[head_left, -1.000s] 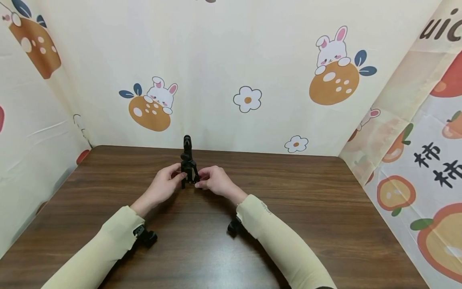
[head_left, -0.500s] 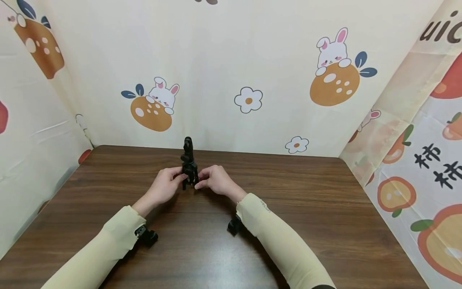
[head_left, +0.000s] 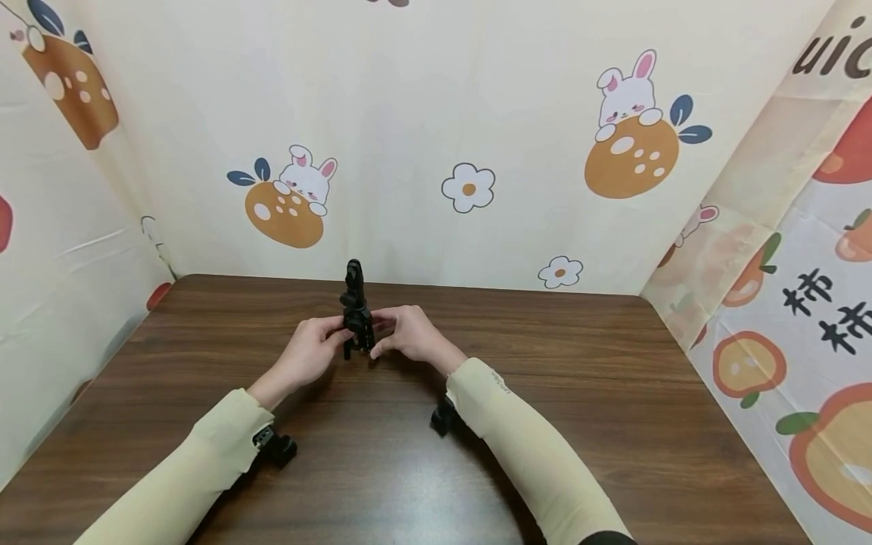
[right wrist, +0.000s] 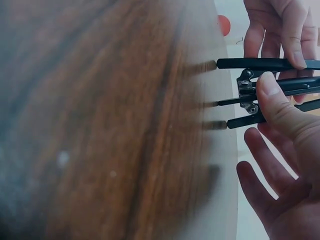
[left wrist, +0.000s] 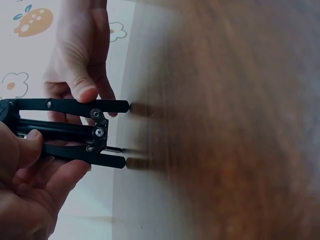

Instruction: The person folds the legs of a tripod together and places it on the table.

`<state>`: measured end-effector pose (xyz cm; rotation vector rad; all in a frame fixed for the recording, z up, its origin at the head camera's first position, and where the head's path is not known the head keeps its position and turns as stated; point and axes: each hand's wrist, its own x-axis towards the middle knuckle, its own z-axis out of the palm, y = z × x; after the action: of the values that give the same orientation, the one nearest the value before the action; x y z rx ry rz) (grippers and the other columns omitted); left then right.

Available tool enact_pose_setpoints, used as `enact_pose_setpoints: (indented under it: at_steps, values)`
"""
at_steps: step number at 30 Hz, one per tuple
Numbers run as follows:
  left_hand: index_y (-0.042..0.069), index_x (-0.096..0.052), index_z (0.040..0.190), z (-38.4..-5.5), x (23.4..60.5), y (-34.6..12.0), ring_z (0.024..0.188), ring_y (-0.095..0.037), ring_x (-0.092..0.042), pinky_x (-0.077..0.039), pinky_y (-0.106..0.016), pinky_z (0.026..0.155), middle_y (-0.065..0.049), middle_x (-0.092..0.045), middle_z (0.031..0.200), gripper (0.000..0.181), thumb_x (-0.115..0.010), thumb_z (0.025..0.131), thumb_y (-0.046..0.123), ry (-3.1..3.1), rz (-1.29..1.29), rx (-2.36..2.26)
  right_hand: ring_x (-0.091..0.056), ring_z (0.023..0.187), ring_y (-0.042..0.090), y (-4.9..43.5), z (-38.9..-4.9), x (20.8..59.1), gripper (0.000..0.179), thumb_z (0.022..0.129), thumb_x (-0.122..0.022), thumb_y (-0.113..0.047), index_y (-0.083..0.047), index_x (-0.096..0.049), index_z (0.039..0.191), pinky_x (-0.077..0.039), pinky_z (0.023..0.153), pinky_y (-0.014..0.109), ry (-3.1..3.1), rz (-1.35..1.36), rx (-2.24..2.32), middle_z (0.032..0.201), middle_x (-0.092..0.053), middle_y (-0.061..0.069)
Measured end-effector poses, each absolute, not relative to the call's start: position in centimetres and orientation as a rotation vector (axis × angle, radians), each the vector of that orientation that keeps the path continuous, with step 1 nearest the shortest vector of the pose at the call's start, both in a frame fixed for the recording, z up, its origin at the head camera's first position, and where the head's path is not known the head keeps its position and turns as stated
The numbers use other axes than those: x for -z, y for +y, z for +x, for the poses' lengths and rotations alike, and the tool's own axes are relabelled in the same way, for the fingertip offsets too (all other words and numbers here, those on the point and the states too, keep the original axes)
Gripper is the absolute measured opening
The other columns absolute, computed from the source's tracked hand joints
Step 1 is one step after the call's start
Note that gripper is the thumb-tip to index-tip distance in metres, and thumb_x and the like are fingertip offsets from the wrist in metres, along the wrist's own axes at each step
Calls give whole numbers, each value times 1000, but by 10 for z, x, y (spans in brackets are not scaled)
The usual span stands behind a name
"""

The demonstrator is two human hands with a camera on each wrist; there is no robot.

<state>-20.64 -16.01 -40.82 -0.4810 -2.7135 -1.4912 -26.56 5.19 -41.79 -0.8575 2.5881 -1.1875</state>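
Observation:
A small black tripod (head_left: 354, 306) stands upright on its feet near the table's back edge, with a folded-looking head on top. My left hand (head_left: 312, 350) grips it from the left, thumb and fingers around a leg and the centre post. From the right, my right hand (head_left: 412, 335) pinches it low down, its thumb on the near side and fingers behind. The right wrist view shows the thumb (right wrist: 271, 87) across the legs and lower fingers (right wrist: 255, 182) spread away from them. In the left wrist view, metal hinge braces (left wrist: 99, 131) join the legs, which stand fairly close together.
The brown wooden table (head_left: 545, 409) spreads out around the tripod. Behind it hangs a cream cloth (head_left: 409, 98) printed with rabbits, fruit and flowers, and more printed cloth (head_left: 811, 303) borders the right side. Black wrist cameras (head_left: 275, 446) sit beneath both sleeves.
The tripod's legs have drawn closer together, narrowing the gap between them. My right hand has shifted slightly up, its fingers reaching further behind the tripod. My left hand has stayed nearly in place.

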Motion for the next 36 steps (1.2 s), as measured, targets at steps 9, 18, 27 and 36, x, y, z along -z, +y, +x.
enact_pose_setpoints:
  at_steps: [9, 18, 27, 36]
  values:
    - [4, -71, 121, -207, 409, -158, 77, -19, -57, -44, -34, 70, -9, -73, 97, 25, -56, 102, 11, -2694, -508, 1456, -67, 94, 4, 51, -269, 418, 58, 68, -91, -21, -12, -71, 122, -50, 88, 25, 2608, -868, 1189, 102, -73, -7]
    - [4, -70, 122, -212, 408, -161, 79, -21, -58, -44, -36, 71, -9, -71, 94, 25, -56, 102, 9, -2710, -557, 1456, -67, 95, 6, 54, -270, 423, 52, 72, -90, -20, -12, -70, 119, -50, 86, 24, 2513, -833, 1249, 104, -72, -6]
    - [4, -70, 119, -215, 407, -167, 102, -26, -65, -50, -49, 87, -11, -72, 109, 22, -57, 101, 5, -2694, -515, 1406, -66, 94, 6, 56, -268, 424, 29, 84, -81, -14, -12, -70, 111, -51, 82, 24, 2489, -840, 1266, 101, -70, -6]
    - [1, -67, 119, -216, 407, -175, 96, -25, -66, -50, -43, 83, -12, -71, 106, 22, -59, 98, 4, -2698, -442, 1435, -59, 77, 9, 54, -260, 424, 9, 90, -76, -19, -14, -69, 87, -47, 71, 27, 2668, -806, 1186, 83, -67, -9]
